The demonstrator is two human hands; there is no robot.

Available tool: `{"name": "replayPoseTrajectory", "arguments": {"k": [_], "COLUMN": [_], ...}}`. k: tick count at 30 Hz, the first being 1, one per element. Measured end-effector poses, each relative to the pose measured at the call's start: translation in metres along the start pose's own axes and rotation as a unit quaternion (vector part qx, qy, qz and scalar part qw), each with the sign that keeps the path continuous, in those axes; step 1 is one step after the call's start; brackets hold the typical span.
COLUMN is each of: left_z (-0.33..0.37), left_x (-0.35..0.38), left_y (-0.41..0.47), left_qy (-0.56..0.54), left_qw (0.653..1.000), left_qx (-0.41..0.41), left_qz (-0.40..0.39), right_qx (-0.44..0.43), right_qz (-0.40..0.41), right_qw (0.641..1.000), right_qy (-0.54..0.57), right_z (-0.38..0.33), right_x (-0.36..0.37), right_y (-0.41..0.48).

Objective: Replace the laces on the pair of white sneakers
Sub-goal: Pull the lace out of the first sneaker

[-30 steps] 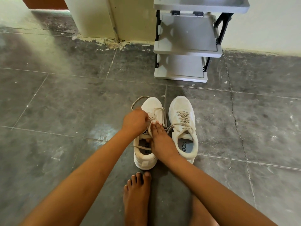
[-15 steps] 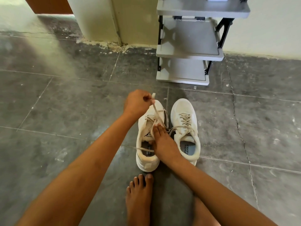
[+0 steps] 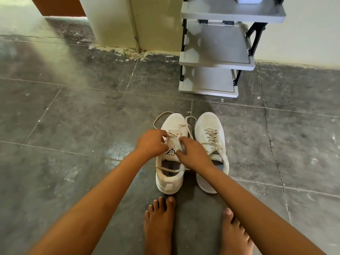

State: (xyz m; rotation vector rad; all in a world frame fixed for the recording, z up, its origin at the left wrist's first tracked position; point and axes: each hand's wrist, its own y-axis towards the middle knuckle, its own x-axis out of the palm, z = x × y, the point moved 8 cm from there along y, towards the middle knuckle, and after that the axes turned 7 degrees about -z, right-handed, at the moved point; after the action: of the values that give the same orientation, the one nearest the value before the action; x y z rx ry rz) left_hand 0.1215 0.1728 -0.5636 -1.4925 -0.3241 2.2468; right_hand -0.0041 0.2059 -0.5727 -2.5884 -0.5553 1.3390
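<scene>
Two white sneakers stand side by side on a dark grey tiled floor (image 3: 73, 116), toes pointing away from the person. Both hands work over the left sneaker (image 3: 172, 157): the left hand (image 3: 150, 142) pinches its beige lace (image 3: 175, 134) near the eyelets, and the right hand (image 3: 193, 153) rests on the tongue with fingers curled at the lace. Loose loops of lace trail past the toe and one strand lies across the shoe's opening. The right sneaker (image 3: 211, 137) is laced, its lace ends loose. Two bare feet (image 3: 159, 221) rest on the floor just behind the heels. A grey shelf rack (image 3: 217, 57) stands against the wall beyond.
</scene>
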Motion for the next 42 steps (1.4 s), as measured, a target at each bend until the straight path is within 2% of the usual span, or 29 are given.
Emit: {"name": "replayPoseTrajectory", "arguments": {"k": [4, 7, 10, 15, 17, 19, 21, 23, 24, 27, 31, 32, 37, 39, 41, 42], "left_z": [-0.009, -0.014, -0.01, -0.006, -0.005, -0.002, 0.006, 0.013, 0.015, 0.01, -0.007, -0.01, -0.007, -0.001, 0.002, 0.002], "left_x": [-0.003, -0.003, 0.001, 0.014, 0.016, 0.02, 0.028, 0.035, 0.037, 0.032, 0.019, 0.016, 0.02, 0.023, 0.024, 0.024], "left_y": [0.001, 0.001, -0.003, -0.006, -0.003, -0.001, 0.0, 0.0, 0.001, 0.003, 0.0, -0.001, 0.004, 0.004, 0.003, 0.004], "left_qy": [0.008, 0.009, 0.049, 0.095, 0.108, 0.137, 0.189, 0.214, 0.218, 0.175, 0.048, 0.03, 0.056, 0.118, 0.172, 0.186], "left_qw": [0.999, 0.999, 0.997, 0.991, 0.99, 0.987, 0.979, 0.974, 0.973, 0.982, 0.996, 0.996, 0.997, 0.991, 0.983, 0.98], "left_qx": [-0.009, -0.015, 0.01, 0.041, 0.045, 0.048, 0.058, 0.065, 0.064, 0.051, 0.038, 0.036, 0.03, 0.041, 0.047, 0.048], "left_qz": [0.031, 0.03, 0.056, 0.079, 0.079, 0.069, 0.052, 0.041, 0.041, 0.047, 0.071, 0.072, 0.052, 0.051, 0.052, 0.052], "right_qx": [0.018, 0.021, 0.022, -0.003, 0.004, 0.035, 0.082, 0.108, 0.104, 0.062, 0.046, 0.043, -0.007, 0.016, 0.067, 0.091], "right_qz": [0.01, -0.039, -0.018, -0.039, -0.042, -0.034, -0.014, 0.023, 0.043, 0.073, -0.075, -0.082, 0.021, 0.016, 0.008, 0.001], "right_qw": [0.999, 0.997, 0.982, 0.961, 0.96, 0.98, 0.996, 0.978, 0.971, 0.994, 0.987, 0.985, 0.967, 0.977, 0.997, 0.993], "right_qy": [0.043, -0.068, -0.188, -0.274, -0.275, -0.195, -0.021, 0.178, 0.213, 0.046, -0.133, -0.149, -0.255, -0.21, -0.031, 0.078], "right_z": [0.004, 0.002, -0.004, -0.023, -0.026, -0.024, -0.02, -0.025, -0.029, -0.038, -0.018, -0.014, -0.029, -0.028, -0.016, -0.01], "right_x": [-0.008, -0.001, -0.011, -0.017, -0.021, -0.028, -0.035, -0.044, -0.052, -0.069, -0.029, -0.023, -0.026, -0.029, -0.036, -0.036], "right_y": [0.003, 0.012, 0.022, 0.041, 0.048, 0.053, 0.058, 0.062, 0.064, 0.064, 0.046, 0.042, 0.043, 0.049, 0.058, 0.062]}}
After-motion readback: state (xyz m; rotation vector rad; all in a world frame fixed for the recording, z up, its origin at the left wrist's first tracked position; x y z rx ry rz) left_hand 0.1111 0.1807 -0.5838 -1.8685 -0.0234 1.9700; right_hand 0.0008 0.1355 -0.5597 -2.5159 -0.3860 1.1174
